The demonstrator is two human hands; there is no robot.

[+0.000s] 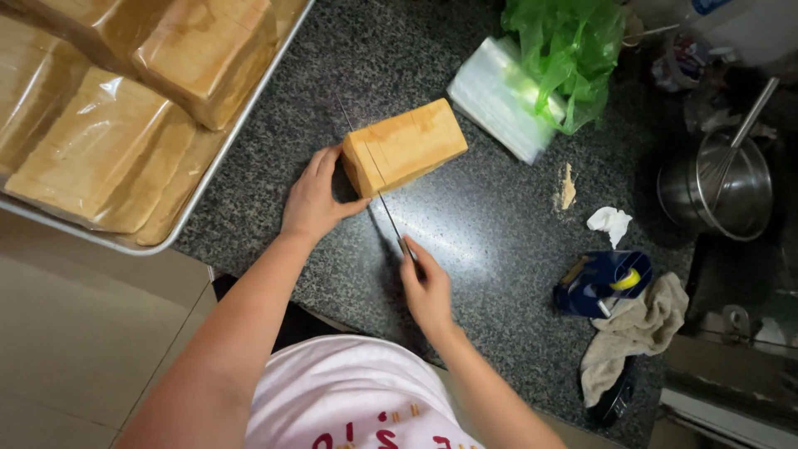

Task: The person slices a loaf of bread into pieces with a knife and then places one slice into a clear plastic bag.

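A golden loaf of bread (411,143) lies on the dark speckled stone counter (490,224). My left hand (314,198) presses against the loaf's near end, thumb under its corner. My right hand (426,287) grips the handle of a long thin knife (378,187), whose blade runs across the loaf near its left end, cutting into it.
A metal tray (212,166) of wrapped loaves sits at the upper left. A stack of clear bags (495,100) and a green plastic bag (569,54) lie behind the loaf. To the right are a crumpled tissue (609,223), a blue tape dispenser (603,281), a beige cloth (636,333) and a steel pot (719,191) holding a whisk.
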